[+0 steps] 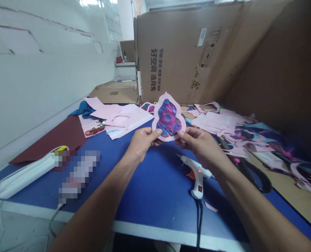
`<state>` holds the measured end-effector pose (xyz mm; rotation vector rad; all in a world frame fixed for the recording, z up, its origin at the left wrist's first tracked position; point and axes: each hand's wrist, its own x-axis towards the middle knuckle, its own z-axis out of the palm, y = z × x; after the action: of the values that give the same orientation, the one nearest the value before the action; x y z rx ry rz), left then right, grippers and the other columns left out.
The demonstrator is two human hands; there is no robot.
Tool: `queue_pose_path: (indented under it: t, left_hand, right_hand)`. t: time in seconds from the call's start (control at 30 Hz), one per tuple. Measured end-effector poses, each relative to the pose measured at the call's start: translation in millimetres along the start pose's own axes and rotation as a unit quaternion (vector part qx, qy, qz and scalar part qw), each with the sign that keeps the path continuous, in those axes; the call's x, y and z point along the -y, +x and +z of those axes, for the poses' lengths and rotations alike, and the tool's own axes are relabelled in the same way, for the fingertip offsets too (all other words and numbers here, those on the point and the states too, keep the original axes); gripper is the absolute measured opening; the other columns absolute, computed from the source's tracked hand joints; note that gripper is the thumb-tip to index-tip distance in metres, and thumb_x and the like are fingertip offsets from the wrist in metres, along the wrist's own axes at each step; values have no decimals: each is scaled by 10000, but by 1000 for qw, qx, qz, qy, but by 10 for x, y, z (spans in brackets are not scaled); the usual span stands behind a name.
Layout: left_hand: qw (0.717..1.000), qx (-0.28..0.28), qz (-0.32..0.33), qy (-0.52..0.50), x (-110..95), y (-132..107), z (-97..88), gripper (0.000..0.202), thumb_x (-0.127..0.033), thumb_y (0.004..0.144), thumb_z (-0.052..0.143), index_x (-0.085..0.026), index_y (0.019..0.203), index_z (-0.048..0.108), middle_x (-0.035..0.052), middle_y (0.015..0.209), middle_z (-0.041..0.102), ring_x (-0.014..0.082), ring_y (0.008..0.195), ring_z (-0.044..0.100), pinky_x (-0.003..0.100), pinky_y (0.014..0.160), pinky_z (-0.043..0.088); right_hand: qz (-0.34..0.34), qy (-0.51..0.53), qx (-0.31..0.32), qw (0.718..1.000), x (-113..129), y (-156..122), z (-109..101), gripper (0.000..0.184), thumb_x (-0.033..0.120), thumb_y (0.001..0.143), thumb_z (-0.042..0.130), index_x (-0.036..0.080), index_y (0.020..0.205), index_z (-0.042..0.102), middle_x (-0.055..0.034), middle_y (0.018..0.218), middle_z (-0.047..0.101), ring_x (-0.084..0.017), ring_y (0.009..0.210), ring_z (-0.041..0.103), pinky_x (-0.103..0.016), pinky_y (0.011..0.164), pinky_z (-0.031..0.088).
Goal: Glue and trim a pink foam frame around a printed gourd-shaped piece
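Above the blue table (150,199) we hold the gourd-shaped piece (169,117), long axis roughly upright, narrow tip up, our left hand (143,140) and right hand (200,141) each closed in a pinch on its lower edge.

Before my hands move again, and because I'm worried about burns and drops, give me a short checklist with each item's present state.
1. Pink-edged cutout held on both sides: ok; left hand and right hand pinch its lower edge.
2. Glue gun out of both hands: ok; it lies on the blue table.
3. Gun's indicator light off: not ok; it glows red.
4. Nozzle cool: cannot tell.
5. Cutout's back clean: cannot tell; it faces away.
6. Loose scrap away from the gun: not ok; it lies near the handle.
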<state>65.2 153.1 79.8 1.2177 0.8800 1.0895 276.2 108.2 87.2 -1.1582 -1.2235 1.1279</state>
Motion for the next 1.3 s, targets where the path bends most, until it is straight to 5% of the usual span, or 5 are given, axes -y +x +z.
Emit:
queue_pose_path:
  t: [0.27, 0.87, 1.3]
  left_hand:
    - [1000, 15, 2, 13, -11, -32, 39, 408, -546, 778, 914, -161, 900, 857, 99, 879, 829, 142, 715, 699, 253, 672, 533]
    - [998, -4, 54, 39, -6, -38, 89, 360, -514, 757, 918, -173, 822, 821, 73, 794, 806, 160, 696, 697, 299, 709, 560]
    - [999, 6, 23, 27, -4, -64, 125, 331, -479, 760, 921, -170, 821, 822, 80, 820, 811, 163, 718, 710, 306, 730, 558]
  right_hand:
    - [-28, -16, -5, 999, -47, 13, 37, 498, 675, 735, 921, 201, 830, 800, -36, 742, 734, -168, 666, 612, -319, 674, 500]
    - [-25, 43, 12, 999, -114, -24, 109, 372, 580, 830, 900, 242, 973, 838, -48, 898, 776, -190, 797, 659, -322, 726, 523]
    - [-56, -25, -13, 998, -46, -50, 154, 461, 683, 760, 887, 247, 794, 740, -19, 758, 661, -193, 709, 540, -337, 677, 450]
